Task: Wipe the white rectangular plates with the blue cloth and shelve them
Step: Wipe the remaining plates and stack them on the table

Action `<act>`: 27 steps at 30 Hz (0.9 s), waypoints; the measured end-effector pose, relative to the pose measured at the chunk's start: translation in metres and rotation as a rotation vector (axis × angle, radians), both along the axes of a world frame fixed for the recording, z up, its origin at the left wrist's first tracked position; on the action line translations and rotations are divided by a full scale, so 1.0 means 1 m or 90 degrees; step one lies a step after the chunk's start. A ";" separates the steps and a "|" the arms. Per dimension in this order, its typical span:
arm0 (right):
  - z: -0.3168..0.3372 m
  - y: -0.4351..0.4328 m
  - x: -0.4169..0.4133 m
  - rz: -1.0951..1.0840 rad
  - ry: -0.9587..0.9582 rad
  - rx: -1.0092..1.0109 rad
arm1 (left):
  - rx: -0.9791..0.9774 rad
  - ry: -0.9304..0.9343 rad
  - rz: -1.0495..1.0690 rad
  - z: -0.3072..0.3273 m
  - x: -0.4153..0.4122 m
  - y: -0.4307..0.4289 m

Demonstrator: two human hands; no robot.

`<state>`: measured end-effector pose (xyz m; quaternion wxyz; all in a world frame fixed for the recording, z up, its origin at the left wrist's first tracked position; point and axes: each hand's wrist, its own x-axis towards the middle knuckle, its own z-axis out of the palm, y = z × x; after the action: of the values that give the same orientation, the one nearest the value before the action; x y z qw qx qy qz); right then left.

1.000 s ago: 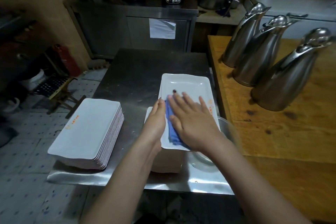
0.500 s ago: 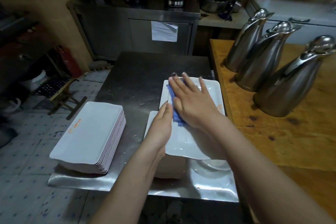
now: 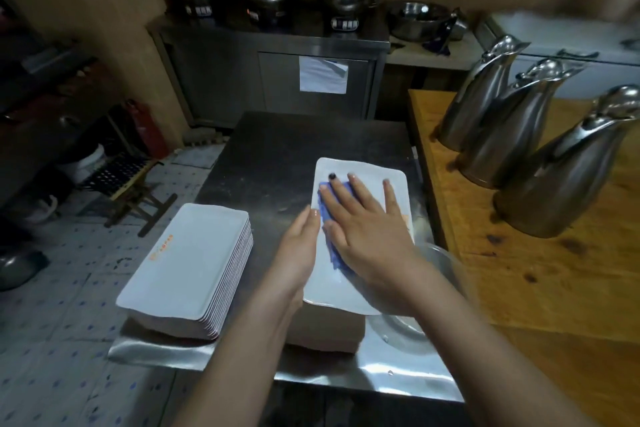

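Observation:
A white rectangular plate point(image 3: 367, 170) lies on top of a stack on the steel table point(image 3: 277, 156). My right hand point(image 3: 367, 229) lies flat on it with fingers spread, pressing the blue cloth point(image 3: 331, 246) against the plate's left half. My left hand point(image 3: 299, 253) rests with straight fingers against the plate's left edge, steadying it. The cloth shows only along the left side of my right hand. A second stack of white rectangular plates point(image 3: 188, 263) sits at the table's front left.
Three steel jugs point(image 3: 540, 156) stand on the wooden counter point(image 3: 554, 270) to the right. A steel bowl point(image 3: 433, 288) sits at the table's front right, partly under my right arm. A steel cabinet point(image 3: 270, 73) with pots is behind. Tiled floor lies to the left.
My right hand slid the cloth from the plate's near half to its far end and stays there, fingers spread wider. My left hand stays on the plate's left edge.

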<state>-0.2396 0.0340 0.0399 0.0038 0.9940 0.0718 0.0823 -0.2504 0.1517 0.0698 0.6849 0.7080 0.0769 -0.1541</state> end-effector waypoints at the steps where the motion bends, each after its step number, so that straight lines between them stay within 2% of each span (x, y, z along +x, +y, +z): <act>1: 0.005 -0.004 0.012 -0.027 -0.007 0.005 | -0.016 0.002 0.000 0.000 -0.001 -0.001; 5: 0.015 -0.023 0.027 -0.212 -0.010 0.033 | -0.051 -0.010 0.017 0.003 0.004 0.006; 7: 0.009 -0.021 0.015 -0.263 -0.010 0.044 | -0.053 -0.013 0.020 0.003 0.007 0.011; 9: 0.002 -0.010 0.001 -0.241 0.000 0.069 | -0.054 -0.014 0.032 0.003 0.008 0.011; 14: -0.004 0.025 -0.022 0.021 0.098 0.168 | -0.052 0.010 0.082 0.002 0.013 0.005; 16: -0.003 0.020 -0.029 0.059 0.095 0.148 | -0.067 0.020 0.091 0.004 0.017 0.009; 21: 0.001 -0.017 -0.024 -0.023 0.056 0.045 | -0.040 -0.004 0.101 0.009 0.024 0.023; 27: 0.013 -0.027 0.024 -0.166 0.030 0.076 | -0.048 0.033 0.006 0.010 0.011 0.013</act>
<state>-0.2157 0.0073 0.0525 -0.0461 0.9950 -0.0628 0.0617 -0.2393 0.1651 0.0795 0.7098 0.6768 0.0922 -0.1719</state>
